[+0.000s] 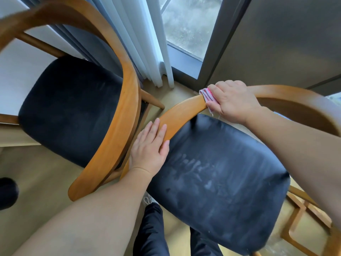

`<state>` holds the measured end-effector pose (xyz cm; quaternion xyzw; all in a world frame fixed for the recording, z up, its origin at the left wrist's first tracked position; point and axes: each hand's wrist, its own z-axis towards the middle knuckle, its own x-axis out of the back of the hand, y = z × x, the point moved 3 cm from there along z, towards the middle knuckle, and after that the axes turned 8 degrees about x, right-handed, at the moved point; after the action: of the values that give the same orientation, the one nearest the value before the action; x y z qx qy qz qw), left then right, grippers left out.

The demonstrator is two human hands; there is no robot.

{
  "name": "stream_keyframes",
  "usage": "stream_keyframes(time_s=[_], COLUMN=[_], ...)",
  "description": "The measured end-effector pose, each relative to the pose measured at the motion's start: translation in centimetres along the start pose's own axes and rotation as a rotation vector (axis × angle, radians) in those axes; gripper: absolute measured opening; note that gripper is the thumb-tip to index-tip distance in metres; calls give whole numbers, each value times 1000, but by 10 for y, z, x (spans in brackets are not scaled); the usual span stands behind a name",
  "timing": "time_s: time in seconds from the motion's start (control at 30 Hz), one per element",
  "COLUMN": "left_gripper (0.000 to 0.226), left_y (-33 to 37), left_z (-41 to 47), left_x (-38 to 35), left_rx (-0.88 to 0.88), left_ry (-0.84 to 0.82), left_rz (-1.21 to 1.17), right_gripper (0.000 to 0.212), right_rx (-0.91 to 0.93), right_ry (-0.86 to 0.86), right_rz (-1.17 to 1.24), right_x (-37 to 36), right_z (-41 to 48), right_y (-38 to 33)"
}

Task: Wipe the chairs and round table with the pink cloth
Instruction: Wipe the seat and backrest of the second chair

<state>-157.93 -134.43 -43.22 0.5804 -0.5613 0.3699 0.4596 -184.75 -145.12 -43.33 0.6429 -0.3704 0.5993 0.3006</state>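
Two wooden chairs with dark seats stand side by side. The right chair [217, 172] has a curved wooden back rail [182, 111]. My right hand [234, 100] grips that rail with the pink cloth [207, 96] folded under the fingers; only a small part of the cloth shows. My left hand [150, 146] lies flat, fingers together, on the lower end of the same rail. The left chair [72, 108] has its own curved rail [118, 115] close beside my left hand. Streaks mark the right chair's seat. The round table is not clearly in view.
White curtains [147, 43] hang behind the chairs in front of a window [188, 26] with a dark frame. A pale surface [16, 76] lies at the left edge. My dark trouser legs [153, 231] stand on the light wooden floor between the chairs.
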Motion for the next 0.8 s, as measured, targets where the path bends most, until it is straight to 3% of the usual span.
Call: stream_keyframes(time_s=[0.2, 0.5, 0.8], left_gripper=[48, 52, 51], left_y=[4, 7, 10], left_z=[-2, -1, -2], left_x=[4, 3, 7], left_rx=[25, 60, 58], left_ry=[-1, -11, -40], left_rz=[4, 26, -22], right_gripper=[69, 62, 61], right_rx=[-11, -38, -135], right_ry=[-80, -155, -129], right_rz=[-90, -198, -191], right_x=[6, 23, 33], right_z=[-20, -51, -85], right_y=[26, 54, 74])
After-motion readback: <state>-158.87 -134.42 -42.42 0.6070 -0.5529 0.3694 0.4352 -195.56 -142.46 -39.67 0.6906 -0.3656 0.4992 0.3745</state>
